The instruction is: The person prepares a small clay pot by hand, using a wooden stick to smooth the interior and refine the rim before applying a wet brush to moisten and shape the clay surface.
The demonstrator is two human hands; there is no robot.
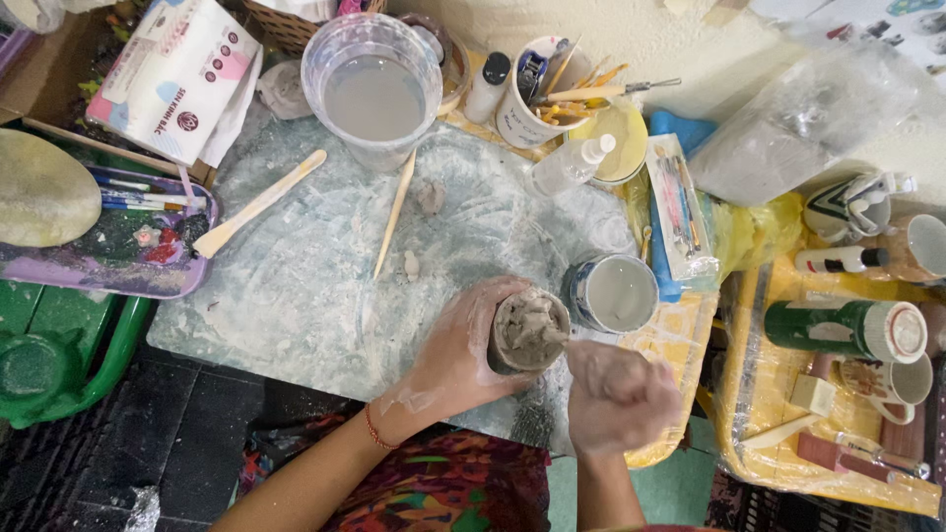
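The left hand [461, 357], smeared with slip, is wrapped around the side of a small grey wet-clay cup [529, 330] held just above the near edge of the pale, clay-streaked surface [305, 286], while the right hand [619, 394] sits just right of it, closed into a fist around what looks like a thin tool touching the cup's rim. The clay looks soft, slick and easily dented, so it seems best cradled low around its wall. A small white cup of cloudy water [613, 293] stands just beyond.
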